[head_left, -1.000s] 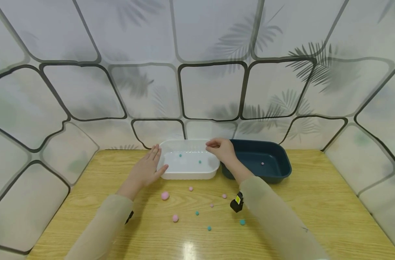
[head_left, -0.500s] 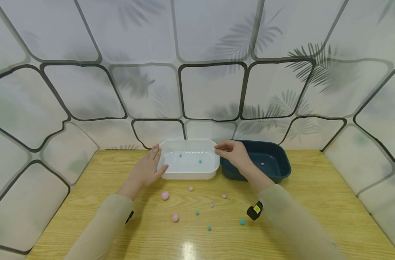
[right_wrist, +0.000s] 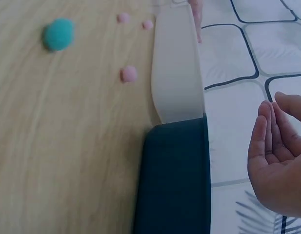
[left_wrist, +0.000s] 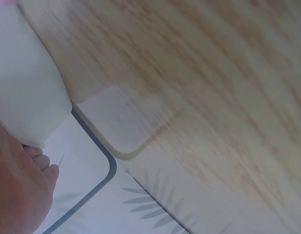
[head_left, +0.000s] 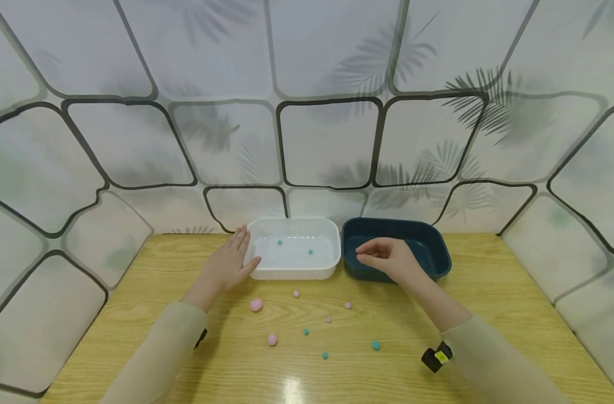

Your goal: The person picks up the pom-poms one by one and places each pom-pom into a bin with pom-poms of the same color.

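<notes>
At the left of the bench [head_left: 226, 365], a beige left sleeve [head_left: 150, 353] runs up to the left hand [head_left: 223, 265]. Its fingers lie straight and together, with the thumb spread away from them; it grips nothing, and rests against the left end of the white tray [head_left: 292, 274]. Two small teal balls lie inside this tray, the left teal ball [head_left: 279, 243] a little farther back than the right teal ball [head_left: 310, 252].

On the wood in front, again from the left, come the largest pink ball [head_left: 256, 304], a second pink ball [head_left: 272, 340] nearer the person, a small pink ball [head_left: 296, 294] close to the tray, and a small teal ball [head_left: 306, 331]. Next are a nearer teal ball [head_left: 324, 355], the tiniest pink ball [head_left: 329, 320], another pink ball [head_left: 348, 305] and the larger teal ball [head_left: 376, 345].

The dark blue tray [head_left: 432, 247] stands just beside the white one. Above it hangs the right hand [head_left: 392, 261], fingers loosely bent, thumb close to the fingertips; nothing shows in its grasp. A black wrist device [head_left: 431, 361] with a yellow patch sits at the right sleeve [head_left: 494, 348]. A leaf-patterned wall [head_left: 332, 140] rises behind.
</notes>
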A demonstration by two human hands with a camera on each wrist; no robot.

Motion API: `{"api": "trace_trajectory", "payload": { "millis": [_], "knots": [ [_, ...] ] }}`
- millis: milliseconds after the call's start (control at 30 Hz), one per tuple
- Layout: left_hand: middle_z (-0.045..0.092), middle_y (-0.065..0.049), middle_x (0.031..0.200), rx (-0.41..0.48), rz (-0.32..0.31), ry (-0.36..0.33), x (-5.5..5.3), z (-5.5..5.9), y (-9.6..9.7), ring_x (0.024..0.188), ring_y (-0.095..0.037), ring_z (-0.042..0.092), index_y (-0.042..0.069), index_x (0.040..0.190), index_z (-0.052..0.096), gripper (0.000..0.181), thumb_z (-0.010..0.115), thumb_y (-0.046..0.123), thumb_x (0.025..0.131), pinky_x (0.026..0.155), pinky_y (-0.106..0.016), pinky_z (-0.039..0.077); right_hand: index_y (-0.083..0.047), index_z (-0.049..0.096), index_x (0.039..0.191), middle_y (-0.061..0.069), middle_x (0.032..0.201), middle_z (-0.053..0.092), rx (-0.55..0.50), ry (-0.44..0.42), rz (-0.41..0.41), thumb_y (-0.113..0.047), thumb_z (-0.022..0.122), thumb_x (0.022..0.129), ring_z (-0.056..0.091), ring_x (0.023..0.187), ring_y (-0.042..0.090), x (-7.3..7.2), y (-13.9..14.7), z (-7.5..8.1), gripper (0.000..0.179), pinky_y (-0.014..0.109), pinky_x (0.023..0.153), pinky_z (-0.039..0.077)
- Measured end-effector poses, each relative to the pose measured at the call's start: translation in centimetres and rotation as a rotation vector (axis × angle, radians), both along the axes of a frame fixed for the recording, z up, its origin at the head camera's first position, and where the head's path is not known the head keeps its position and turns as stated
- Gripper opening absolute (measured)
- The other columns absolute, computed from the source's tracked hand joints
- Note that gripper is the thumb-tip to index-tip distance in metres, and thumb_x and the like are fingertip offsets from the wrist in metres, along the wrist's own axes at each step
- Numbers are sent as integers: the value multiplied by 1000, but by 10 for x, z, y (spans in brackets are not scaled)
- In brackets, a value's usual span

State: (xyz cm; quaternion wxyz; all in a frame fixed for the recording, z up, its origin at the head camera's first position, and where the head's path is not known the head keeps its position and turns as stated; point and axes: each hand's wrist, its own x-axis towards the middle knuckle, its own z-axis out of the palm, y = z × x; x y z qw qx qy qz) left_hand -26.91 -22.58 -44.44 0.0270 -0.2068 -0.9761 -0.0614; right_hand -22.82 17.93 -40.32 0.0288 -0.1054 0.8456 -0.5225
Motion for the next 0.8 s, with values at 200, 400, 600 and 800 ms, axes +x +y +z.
{"api": "trace_trajectory", "payload": {
  "millis": [200,400,600,800],
  "knots": [
    [17,-32,173,-2,-3,6,2,2,0,163,-47,19,-16,161,23,80,44,45,113,133,-56,25,4,76,116,15,109,80,0,-18,52,-15,79,97,76,90,12,22,15,-11,27,24,80,63],
    [17,-32,173,0,-2,7,2,2,1,162,-47,20,-16,161,23,80,44,44,113,133,-56,25,8,75,116,18,108,79,-18,-62,92,-13,79,97,76,90,12,40,26,-28,29,22,80,62],
    [16,-32,173,-6,0,-1,2,2,1,163,-46,19,-16,161,22,80,44,44,113,133,-56,25,10,75,112,21,108,79,-12,-74,141,-9,78,96,72,86,0,54,36,-49,25,19,78,61],
    [14,-31,173,-2,2,-3,1,1,1,163,-46,18,-16,162,21,80,44,44,113,134,-55,24,11,75,110,16,101,80,-29,-109,205,-7,78,95,70,83,-3,65,38,-68,23,18,75,61]
  ]
}}
